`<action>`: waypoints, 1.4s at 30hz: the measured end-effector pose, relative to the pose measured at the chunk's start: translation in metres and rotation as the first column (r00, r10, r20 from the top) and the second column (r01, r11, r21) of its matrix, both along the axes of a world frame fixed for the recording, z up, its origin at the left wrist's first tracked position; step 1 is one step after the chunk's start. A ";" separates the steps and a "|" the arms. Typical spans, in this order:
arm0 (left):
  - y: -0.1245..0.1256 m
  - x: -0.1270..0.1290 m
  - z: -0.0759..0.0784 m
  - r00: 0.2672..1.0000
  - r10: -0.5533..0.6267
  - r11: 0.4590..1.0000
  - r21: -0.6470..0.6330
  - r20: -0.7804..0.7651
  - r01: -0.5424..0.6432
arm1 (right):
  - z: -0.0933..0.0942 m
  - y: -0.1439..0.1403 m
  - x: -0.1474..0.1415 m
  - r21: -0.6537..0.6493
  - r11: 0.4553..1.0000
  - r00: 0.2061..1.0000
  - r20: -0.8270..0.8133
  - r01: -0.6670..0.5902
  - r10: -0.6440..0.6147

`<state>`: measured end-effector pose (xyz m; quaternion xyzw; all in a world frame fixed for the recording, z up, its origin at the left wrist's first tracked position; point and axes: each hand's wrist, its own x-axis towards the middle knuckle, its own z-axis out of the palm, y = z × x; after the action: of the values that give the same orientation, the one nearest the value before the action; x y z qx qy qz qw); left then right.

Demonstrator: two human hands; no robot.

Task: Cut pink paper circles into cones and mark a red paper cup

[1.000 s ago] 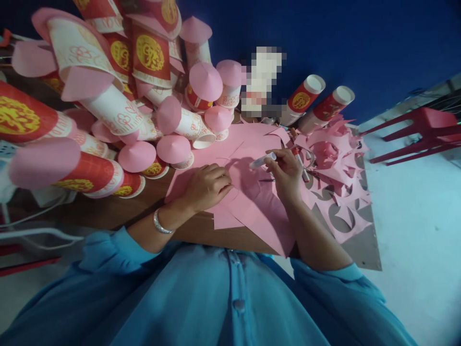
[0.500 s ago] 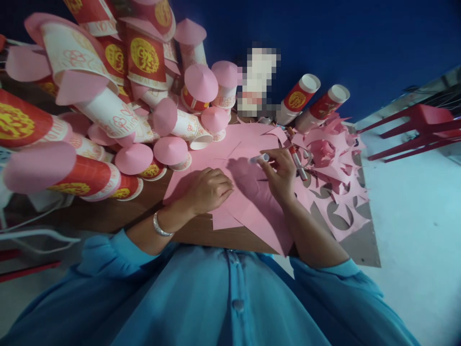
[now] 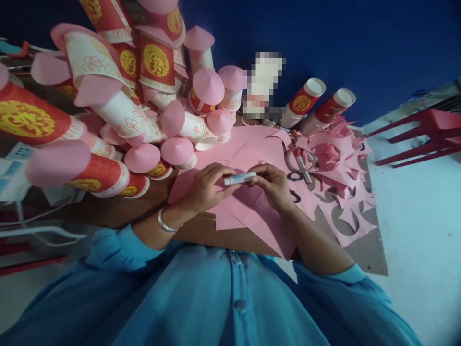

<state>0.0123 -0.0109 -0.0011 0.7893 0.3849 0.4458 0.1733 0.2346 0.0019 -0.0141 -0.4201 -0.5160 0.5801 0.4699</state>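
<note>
Two hands (image 3: 207,187) (image 3: 273,185) | pinch white marker (image 3: 239,179) | level, light-blue label, over pink paper (image 3: 252,209)

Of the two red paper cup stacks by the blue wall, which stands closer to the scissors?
The left red cup stack; its base comes down nearer the scissors, while the right red cup stack leans farther off.

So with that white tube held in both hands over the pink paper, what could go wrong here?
1. The white tube is pinched between left hand and right hand directly above the pink paper; anything leaking could mark it.
2. The scissors lie just beyond the right hand, easy to snag.
3. The paper cups crowd the left side; an elbow could topple them.
</note>
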 end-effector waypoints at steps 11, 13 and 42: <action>0.000 0.001 0.001 0.999 -0.008 1.000 0.019 -0.041 0.009 | 0.010 -0.001 0.003 -0.003 0.996 0.960 0.263 -0.094 0.091; 0.000 0.001 0.001 0.999 -0.012 1.000 0.016 -0.038 0.013 | 0.010 -0.001 0.004 0.042 0.996 0.965 0.255 -0.083 0.069; 0.005 -0.004 -0.001 0.985 -0.063 0.992 0.097 -0.162 0.080 | 0.007 0.004 0.015 0.388 0.882 0.946 0.065 0.269 -0.317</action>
<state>0.0079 -0.0061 -0.0023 0.8435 0.3453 0.3946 0.1169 0.2497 0.0064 -0.0072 -0.4317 -0.5762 0.3655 0.5899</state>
